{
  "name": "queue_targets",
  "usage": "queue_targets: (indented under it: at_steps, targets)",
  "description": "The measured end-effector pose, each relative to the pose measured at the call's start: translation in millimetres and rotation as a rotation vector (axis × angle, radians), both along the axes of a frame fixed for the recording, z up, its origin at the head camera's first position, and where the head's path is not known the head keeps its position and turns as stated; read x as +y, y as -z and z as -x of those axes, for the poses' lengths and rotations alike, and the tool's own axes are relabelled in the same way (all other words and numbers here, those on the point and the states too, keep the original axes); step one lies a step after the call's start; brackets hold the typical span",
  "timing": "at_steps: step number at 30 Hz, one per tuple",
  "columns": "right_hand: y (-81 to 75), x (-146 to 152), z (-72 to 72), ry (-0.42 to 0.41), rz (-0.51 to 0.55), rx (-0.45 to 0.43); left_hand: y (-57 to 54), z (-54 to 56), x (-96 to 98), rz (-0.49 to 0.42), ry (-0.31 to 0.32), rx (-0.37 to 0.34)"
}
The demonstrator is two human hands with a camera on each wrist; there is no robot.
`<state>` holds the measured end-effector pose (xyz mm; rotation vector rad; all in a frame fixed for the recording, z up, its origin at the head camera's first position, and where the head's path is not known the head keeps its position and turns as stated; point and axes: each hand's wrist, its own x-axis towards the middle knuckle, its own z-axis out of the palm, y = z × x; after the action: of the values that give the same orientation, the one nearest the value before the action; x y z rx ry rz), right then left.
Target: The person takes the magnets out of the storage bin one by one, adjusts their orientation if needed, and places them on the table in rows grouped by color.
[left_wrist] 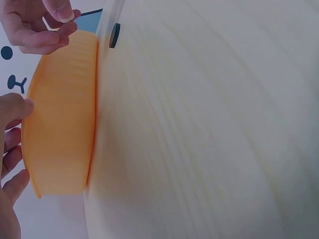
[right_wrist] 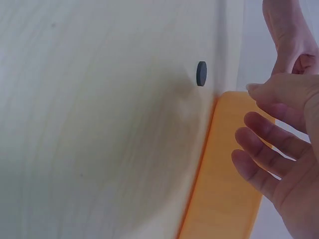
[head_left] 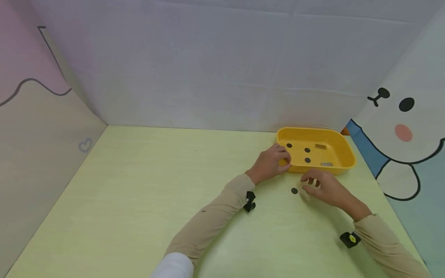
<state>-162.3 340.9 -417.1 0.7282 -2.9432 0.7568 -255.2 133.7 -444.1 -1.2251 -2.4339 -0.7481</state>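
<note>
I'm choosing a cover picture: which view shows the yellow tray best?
The head view: it looks into the yellow tray, showing three dark discs and two flat pieces, though the left hand covers one corner. The wrist views show mainly its outer wall, the right one cropping it.

Smooth plastic tray (head_left: pixel 309 136), matt dark disc (head_left: pixel 294 190), wood-grained tabletop (left_wrist: pixel 199 149)

A pale yellow-green table (head_left: pixel 121 185) met a greyish back wall (head_left: pixel 191 69). The right wall (head_left: pixel 429 227) bore a cartoon animal (head_left: pixel 422 127); the left wall (head_left: pixel 34 154) showed a small heart (head_left: pixel 85 145).
</note>
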Motion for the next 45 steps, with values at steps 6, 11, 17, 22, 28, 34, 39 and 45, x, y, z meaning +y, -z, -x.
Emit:
queue_targets:
  at_steps: [6, 11, 17, 22, 28, 34, 39, 45]
  targets:
    - [-7.2, 2.1, 1.1, -0.006, -0.006, 0.053, -3.2, 3.9, 0.4, 0.023, -0.006, -0.03]
    - [-17.7, 6.7, 3.8, 0.002, -0.028, 0.083, -3.8, 5.6, 0.5, 0.026, 0.001, -0.051]
    - [-30.0, 9.2, 11.7, -0.005, -0.014, 0.139, -2.2, 5.5, -3.9, -0.008, 0.003, -0.074]
    - [-35.4, 10.2, 15.2, 0.01, -0.028, 0.135, -1.5, 5.3, -5.2, -0.021, 0.019, -0.087]
    - [-39.5, 13.8, 20.6, 0.006, -0.042, 0.19, -1.5, 4.8, -4.9, -0.026, 0.026, -0.091]
    - [-43.1, 16.6, 26.8, -0.007, -0.037, 0.21, 1.4, 4.7, -4.4, -0.054, 0.04, -0.079]
    - [-44.0, 21.5, 33.4, 0.014, -0.036, 0.196, 1.1, 2.2, -1.9, -0.063, 0.052, -0.062]
    - [-42.9, 22.2, 41.5, 0.026, -0.056, 0.217, -0.8, -0.6, -1.2, -0.045, 0.04, -0.064]
